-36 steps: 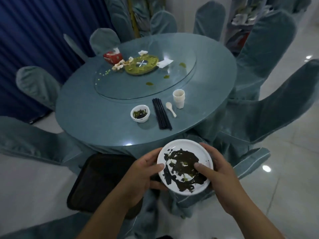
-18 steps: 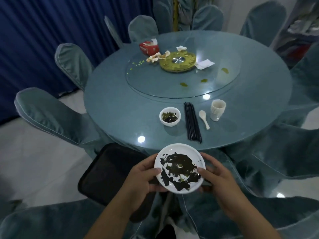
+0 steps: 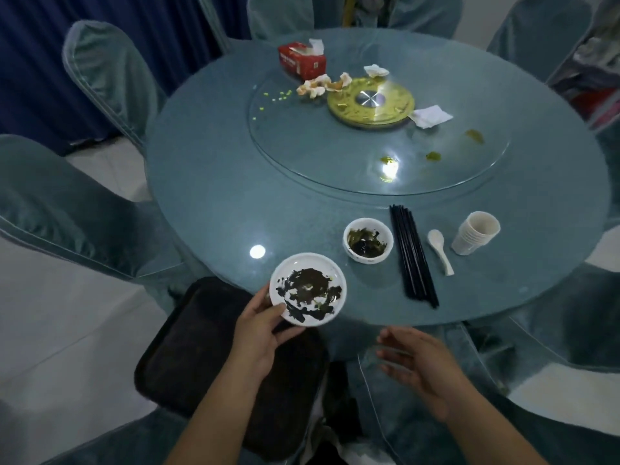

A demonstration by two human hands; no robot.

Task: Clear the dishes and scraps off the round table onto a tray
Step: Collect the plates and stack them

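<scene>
The left hand [image 3: 265, 330] grips the near-left rim of a round white plate smeared with dark sauce [image 3: 307, 290], thumb on top and fingers curled beneath. The plate is held level over the near edge of the desk. The right hand [image 3: 419, 360] is empty, its fingers loosely spread, palm turned leftward, and it hangs below the desk's edge, well apart from the plate.

Under the left forearm lies a dark rectangular tray with rounded corners [image 3: 188, 330], set lower than the desk and just beside its near edge.

On the round blue-grey glass-topped desk [image 3: 218, 196], to the right of the plate, stands a small white bowl with dark and green residue [image 3: 368, 241]. Just beside that lies a bundle of black chopsticks [image 3: 412, 256], then a white ceramic spoon [image 3: 440, 250], then a tilted stack of white cups [image 3: 474, 233].

Farther back sits a clear glass turntable [image 3: 335, 182] with a gold disc hub [image 3: 370, 102] at its centre. On the turntable are a red tissue box [image 3: 302, 60], orange-and-white food scraps [image 3: 322, 85], small green bits [image 3: 275, 95], a crumpled white napkin [image 3: 431, 116] and green smears [image 3: 432, 156].

Chairs in blue-grey covers [image 3: 110, 72] ring the desk, with a dark blue curtain [image 3: 33, 62] behind on the left.
</scene>
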